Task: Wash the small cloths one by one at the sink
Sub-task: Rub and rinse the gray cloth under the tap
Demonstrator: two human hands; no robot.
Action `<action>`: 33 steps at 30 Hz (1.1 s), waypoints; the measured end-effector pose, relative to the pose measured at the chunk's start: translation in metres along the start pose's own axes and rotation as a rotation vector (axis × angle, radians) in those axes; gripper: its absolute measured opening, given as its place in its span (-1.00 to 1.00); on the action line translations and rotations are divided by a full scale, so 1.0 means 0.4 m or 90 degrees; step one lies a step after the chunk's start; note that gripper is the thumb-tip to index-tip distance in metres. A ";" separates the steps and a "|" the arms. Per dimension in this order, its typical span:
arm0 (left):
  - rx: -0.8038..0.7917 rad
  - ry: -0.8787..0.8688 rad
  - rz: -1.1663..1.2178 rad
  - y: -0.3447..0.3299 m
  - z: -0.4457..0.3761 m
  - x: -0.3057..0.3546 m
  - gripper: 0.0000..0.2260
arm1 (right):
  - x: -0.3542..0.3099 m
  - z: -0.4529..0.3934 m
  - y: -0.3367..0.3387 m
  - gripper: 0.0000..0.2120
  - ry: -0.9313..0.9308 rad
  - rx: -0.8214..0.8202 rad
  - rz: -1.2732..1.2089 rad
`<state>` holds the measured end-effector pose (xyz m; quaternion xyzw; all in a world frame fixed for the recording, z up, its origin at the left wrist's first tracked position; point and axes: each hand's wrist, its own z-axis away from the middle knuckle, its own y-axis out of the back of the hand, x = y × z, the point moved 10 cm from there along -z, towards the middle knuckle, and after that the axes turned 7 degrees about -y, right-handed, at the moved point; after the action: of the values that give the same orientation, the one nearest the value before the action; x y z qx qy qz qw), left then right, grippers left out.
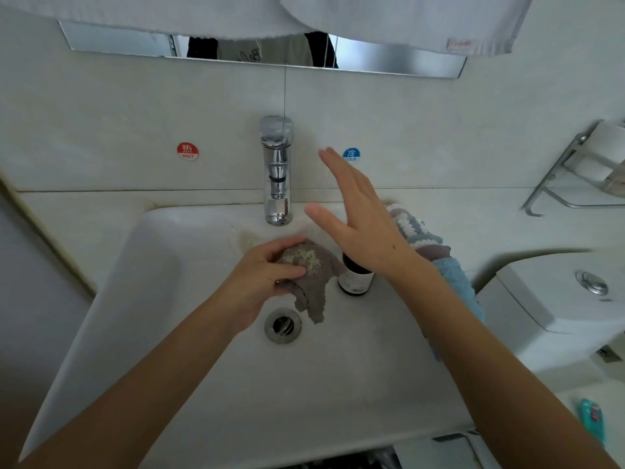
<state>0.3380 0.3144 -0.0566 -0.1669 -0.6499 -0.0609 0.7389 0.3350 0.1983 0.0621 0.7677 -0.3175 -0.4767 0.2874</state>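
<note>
My left hand (262, 275) grips a small grey-brown cloth (316, 282) over the white sink (176, 265), just above the drain (282, 324). A pale patch of soap or powder lies on top of the cloth. My right hand (355, 214) hovers open with straight fingers, to the right of the chrome tap (277, 170) and above a dark bottle (355, 280) standing in the basin. No water is seen running from the tap. More small cloths lie on the sink's right rim: a striped knitted one (411, 228), a mauve one (436, 252) and a light blue one (456, 282).
Hot and cold stickers (187, 151) mark the wall beside the tap. White towels (406, 18) hang above a mirror strip. A metal shelf with paper rolls (595, 164) is at the right, and a toilet cistern (558, 292) stands beside the sink.
</note>
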 end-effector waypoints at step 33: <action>-0.024 -0.015 0.140 -0.167 -0.061 -0.017 -0.53 | 0.206 0.139 -0.060 -0.28 -0.106 -0.022 0.094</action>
<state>0.3393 0.2430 -0.0544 -0.2515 -0.6353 0.0104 0.7301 0.3176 0.1428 -0.0222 0.6946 -0.3880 -0.5219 0.3075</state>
